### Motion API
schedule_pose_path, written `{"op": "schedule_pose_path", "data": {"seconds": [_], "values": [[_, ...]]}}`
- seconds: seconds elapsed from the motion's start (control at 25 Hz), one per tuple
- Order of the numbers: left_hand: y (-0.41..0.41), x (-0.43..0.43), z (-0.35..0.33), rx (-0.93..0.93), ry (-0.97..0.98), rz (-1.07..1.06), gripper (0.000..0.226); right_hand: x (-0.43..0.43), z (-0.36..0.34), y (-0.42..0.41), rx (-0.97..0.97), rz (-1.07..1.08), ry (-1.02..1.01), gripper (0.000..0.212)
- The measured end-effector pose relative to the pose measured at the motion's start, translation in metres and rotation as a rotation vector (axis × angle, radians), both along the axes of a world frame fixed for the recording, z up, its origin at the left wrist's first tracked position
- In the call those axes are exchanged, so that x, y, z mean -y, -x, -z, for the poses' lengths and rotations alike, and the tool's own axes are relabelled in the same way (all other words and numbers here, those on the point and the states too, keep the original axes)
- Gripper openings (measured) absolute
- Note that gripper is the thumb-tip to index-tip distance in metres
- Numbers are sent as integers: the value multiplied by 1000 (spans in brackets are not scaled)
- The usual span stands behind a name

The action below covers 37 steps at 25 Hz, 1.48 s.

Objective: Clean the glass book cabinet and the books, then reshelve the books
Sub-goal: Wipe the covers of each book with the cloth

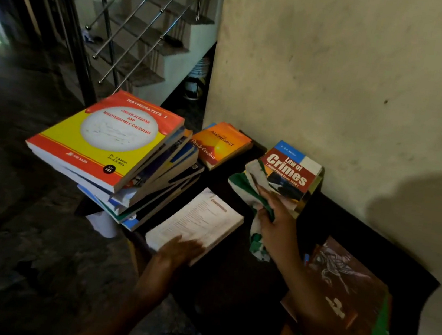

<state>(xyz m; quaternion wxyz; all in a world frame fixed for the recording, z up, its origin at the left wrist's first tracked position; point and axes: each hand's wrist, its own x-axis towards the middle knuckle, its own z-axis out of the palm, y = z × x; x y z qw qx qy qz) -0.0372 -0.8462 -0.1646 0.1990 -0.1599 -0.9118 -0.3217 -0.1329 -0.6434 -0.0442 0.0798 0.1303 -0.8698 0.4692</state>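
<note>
- Evidently, the dark desk [238, 277] along the wall is being used as the cleaning place. The glass cabinet is not seen in this view, so reshelving is judged to be some way off.
- The leaning stack of books [105, 137] overhangs the desk's left end. It is best left untouched while wiping is done beside it, since a nudge could slide it off.
- The Law of Crimes book [290, 171] lies close to the wall and appears to be the one under the wipe. Strokes are best drawn from the spine outward, so that dust is carried off the edge rather than into the pages.
- The white book [201, 221] lies just left of it, near the desk's front.
- The green-and-white cloth [241, 183] is laid over the crime book's lower left corner. A clean fold should be turned outward.
- The right grip [277, 223] is curled round the bunched cloth.
- The left grip [177, 249] is blurred. Its fingers seem to be laid flat on the white book, with nothing clasped.
</note>
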Motion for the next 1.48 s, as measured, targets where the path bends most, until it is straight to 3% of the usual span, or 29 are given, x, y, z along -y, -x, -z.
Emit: {"op": "schedule_pose_path", "data": {"seconds": [0.16,0.32,0.48,0.76,0.88,1.0,1.08,1.24,1.48], "values": [[-27,11,39,77,180,115,44,19,41,27,49,-161,-199,44],[-17,29,31,296,-52,-344,66,39,91,61,163,-229,-416,46],[-9,35,23,473,-242,-468,46,62,127,45,13,-188,-673,46],[-19,49,24,481,-396,-364,49,91,137,-61,-56,-422,-627,46],[-23,51,15,478,-417,-329,50,74,122,-73,-27,-558,-454,43],[-30,40,13,319,-182,-331,53,37,88,-62,118,-452,-291,46],[-30,16,16,299,57,-238,63,9,65,-49,106,-355,-260,50],[-10,-29,21,433,389,-208,68,-30,40,-39,105,-237,-214,46],[8,-50,-10,634,856,-223,74,-60,35,-52,135,-242,-164,44]]}}
